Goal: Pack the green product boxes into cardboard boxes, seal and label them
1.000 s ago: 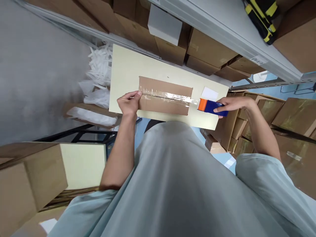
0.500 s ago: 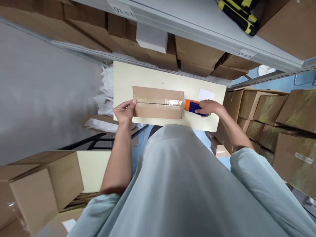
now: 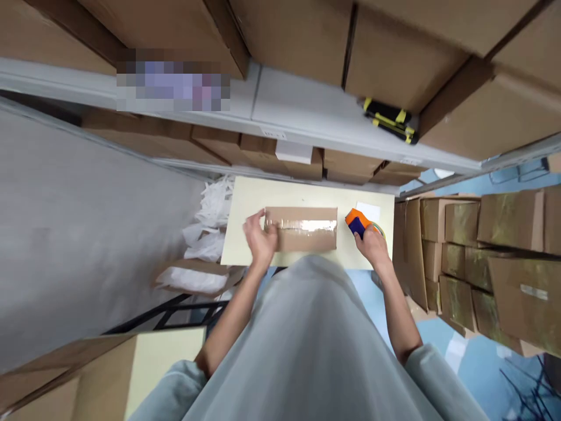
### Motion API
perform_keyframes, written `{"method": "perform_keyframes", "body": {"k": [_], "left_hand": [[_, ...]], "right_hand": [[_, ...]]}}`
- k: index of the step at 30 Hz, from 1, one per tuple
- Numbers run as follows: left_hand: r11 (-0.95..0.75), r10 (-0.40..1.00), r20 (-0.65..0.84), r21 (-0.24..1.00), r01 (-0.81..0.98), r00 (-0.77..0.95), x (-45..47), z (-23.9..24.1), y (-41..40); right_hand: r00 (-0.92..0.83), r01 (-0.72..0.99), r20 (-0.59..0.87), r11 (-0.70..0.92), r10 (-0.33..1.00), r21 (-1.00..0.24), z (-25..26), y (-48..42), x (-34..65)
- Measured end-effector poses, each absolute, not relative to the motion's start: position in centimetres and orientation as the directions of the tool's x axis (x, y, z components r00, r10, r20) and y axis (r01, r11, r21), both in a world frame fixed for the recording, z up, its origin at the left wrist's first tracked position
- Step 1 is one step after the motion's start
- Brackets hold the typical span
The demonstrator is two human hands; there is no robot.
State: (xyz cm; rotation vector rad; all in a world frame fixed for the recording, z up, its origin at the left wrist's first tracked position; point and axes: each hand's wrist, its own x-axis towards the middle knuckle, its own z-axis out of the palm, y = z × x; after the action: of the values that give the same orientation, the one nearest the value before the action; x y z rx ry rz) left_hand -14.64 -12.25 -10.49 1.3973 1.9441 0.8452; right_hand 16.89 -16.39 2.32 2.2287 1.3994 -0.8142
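Note:
A small closed cardboard box point(image 3: 302, 240) lies on the cream tabletop point(image 3: 239, 251), with shiny clear tape along its middle seam. My left hand point(image 3: 259, 238) grips the box's left end, thumb on top and fingers at the far left corner; it is slightly blurred. To the right of the box, my right hand point(image 3: 372, 244) is closed around an orange and dark blue tape dispenser point(image 3: 357, 221). The dispenser is apart from the box, its orange end pointing up and left. Behind it lies a white paper slip point(image 3: 369, 211).
Shelving point(image 3: 302, 99) with cardboard boxes rises past the table's far edge, a black and yellow utility knife point(image 3: 390, 120) on it. Stacked taped cartons point(image 3: 460, 234) stand at right. White packing material point(image 3: 214, 204) lies at left, by a grey wall point(image 3: 87, 234).
The view has tilted up, showing more shelf. My left hand has shifted further around the box's left end. The tape dispenser in my right hand has turned, its front end now raised toward the far side.

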Motion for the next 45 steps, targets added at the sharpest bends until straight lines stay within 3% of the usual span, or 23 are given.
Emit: {"method": "perform_keyframes", "body": {"k": [5, 9, 13, 16, 20, 24, 27, 31, 35, 40, 45], "left_hand": [[-0.283, 0.959, 0.258, 0.871, 0.402, 0.117, -6.5, -3.1, -7.8], [-0.410, 0.910, 0.410, 0.860, 0.305, 0.065, -3.1, 1.4, -2.5], [-0.401, 0.912, 0.410, 0.882, 0.246, 0.016, -2.4, 2.4, 2.7], [-0.374, 0.924, 0.382, 0.893, 0.250, 0.015, -2.6, 2.3, 4.7], [-0.360, 0.930, 0.365, 0.893, 0.270, 0.033, -3.7, 1.1, 3.8], [-0.216, 0.976, 0.209, 0.926, 0.309, 0.057, -7.1, -3.2, 0.2], [-0.017, 0.999, 0.030, 0.935, 0.354, -0.031, -11.5, -8.0, -4.2], [0.315, 0.948, -0.257, 0.842, 0.438, -0.187, -16.5, -12.6, -11.2], [0.415, 0.907, -0.382, 0.748, 0.518, -0.175, -16.7, -13.0, -14.6], [0.498, 0.862, -0.447, 0.654, 0.569, -0.241, -14.6, -12.7, -13.4], [0.518, 0.841, -0.510, 0.664, 0.539, -0.181, -15.7, -13.9, -12.9]], "right_hand": [[0.260, 0.933, -0.440, -0.341, 0.859, -0.114, 8.1, -9.3, 13.3], [0.027, 0.991, -0.215, -0.054, 0.976, -0.122, 11.9, -1.0, 9.3], [-0.067, 0.998, -0.132, 0.065, 0.989, -0.016, 13.6, 6.3, 6.1], [-0.044, 0.995, -0.164, 0.058, 0.985, 0.080, 13.7, 10.2, 4.9], [-0.041, 0.991, -0.237, 0.069, 0.971, 0.113, 12.9, 12.8, 4.5], [-0.073, 0.992, -0.023, 0.075, 0.997, 0.098, 10.8, 10.1, 5.5], [-0.021, 1.000, 0.083, 0.022, 0.996, -0.011, 7.2, 3.1, 6.9], [0.156, 0.968, -0.164, -0.184, 0.974, -0.171, 0.9, -9.3, 7.9], [0.279, 0.894, -0.434, -0.397, 0.856, -0.208, -3.9, -16.8, 6.9], [0.371, 0.791, -0.522, -0.555, 0.768, -0.256, -6.8, -16.8, 6.7], [0.308, 0.749, -0.539, -0.549, 0.784, -0.370, -8.1, -16.8, 8.3]]}}
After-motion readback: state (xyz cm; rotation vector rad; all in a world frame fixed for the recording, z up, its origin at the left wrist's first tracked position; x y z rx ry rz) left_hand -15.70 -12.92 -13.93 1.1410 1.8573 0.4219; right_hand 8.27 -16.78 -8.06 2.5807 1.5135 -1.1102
